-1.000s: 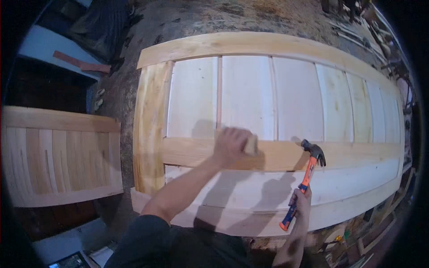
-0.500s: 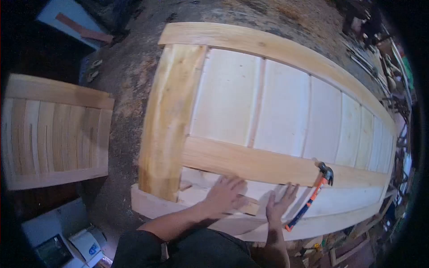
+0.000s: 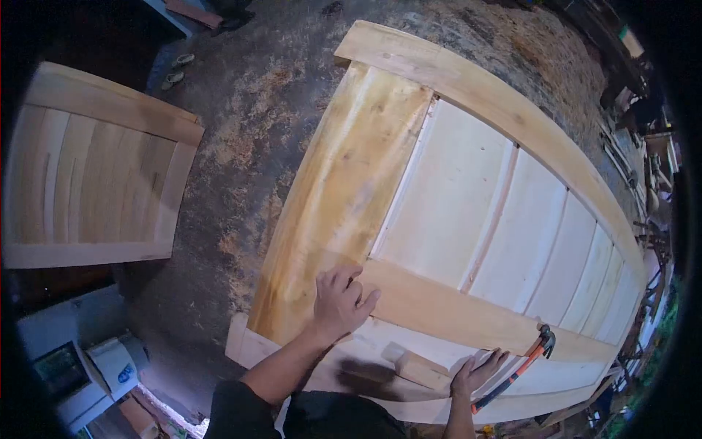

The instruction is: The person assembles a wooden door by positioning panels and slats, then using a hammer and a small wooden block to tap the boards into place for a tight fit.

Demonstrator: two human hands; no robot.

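A large wooden frame with pale panels lies before me, its golden wide end board (image 3: pixel 344 175) on the left. My left hand (image 3: pixel 340 301) is over the joint of that board and the long middle rail (image 3: pixel 439 293), its fingers apart and loosely bent, nothing in them. Down on the near pale panel (image 3: pixel 563 377), my right hand (image 3: pixel 479 372) lies with fingers stretched out. Just right of it, a claw hammer (image 3: pixel 515 372) with an orange and dark handle rests with its head on the rail. A short wood block (image 3: pixel 423 373) sits between my hands.
Another slatted wooden panel (image 3: pixel 102 175) stands at the left. Sawdust covers the dark floor (image 3: pixel 241 161). A pair of shoes (image 3: pixel 175 71) is at the upper left, a white container (image 3: pixel 117 366) at the lower left. Wood scraps (image 3: pixel 621 157) line the right side.
The view has shifted left. My left hand has moved from the near panel up and left to the joint with the end board. My right hand stays beside the hammer.
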